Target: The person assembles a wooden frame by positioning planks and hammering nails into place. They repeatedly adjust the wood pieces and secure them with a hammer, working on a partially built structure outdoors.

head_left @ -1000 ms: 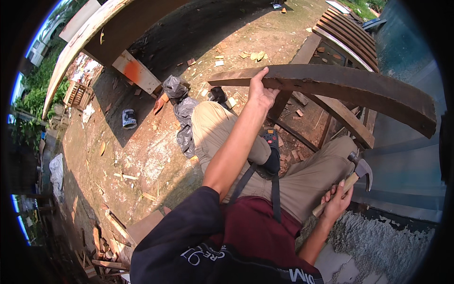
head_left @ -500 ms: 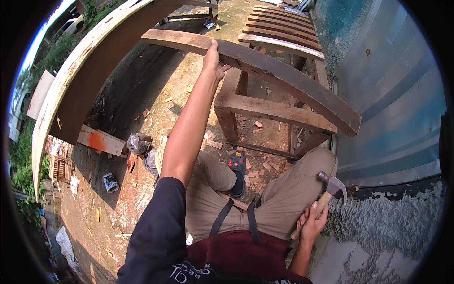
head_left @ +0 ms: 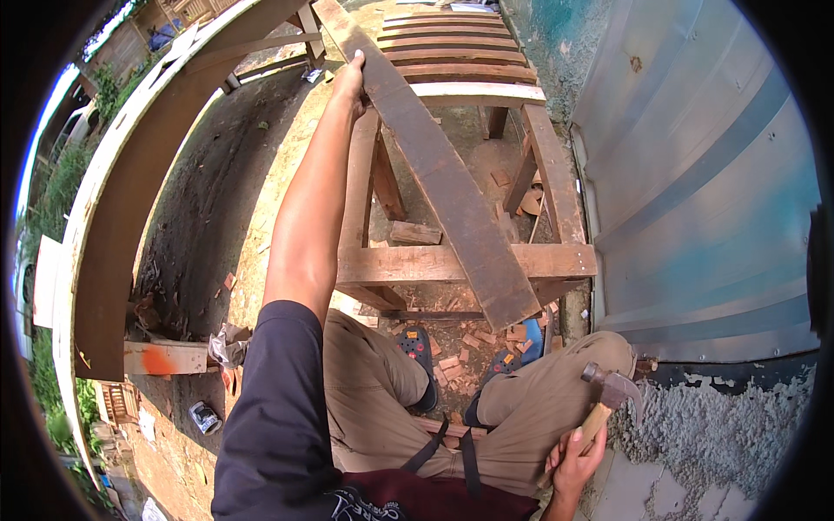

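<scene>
A long dark wooden plank [head_left: 443,191] slants across the top of a wooden frame [head_left: 408,263], its near end sticking out past the front rail. My left hand [head_left: 350,85], arm stretched out, is closed on the plank's left edge near its far end; the thumb lies on top and the fingers are mostly hidden beneath. At the lower right, my right hand [head_left: 577,460] is wrapped round the wooden handle of a claw hammer [head_left: 612,388]. The hammer's metal head points up beside my right knee, apart from the plank.
Behind the frame's open front part run several wooden slats [head_left: 456,56]. A corrugated metal sheet [head_left: 695,200] and rough wall border the right. A large curved board [head_left: 130,217] stands at left. Wood offcuts [head_left: 456,365] lie around my shoes, and a can [head_left: 205,418] lies on the ground.
The plank has turned from lying crosswise to pointing more away from me, its near end swinging left and closer. My left hand moved left with it. The hammer stays in my right hand.
</scene>
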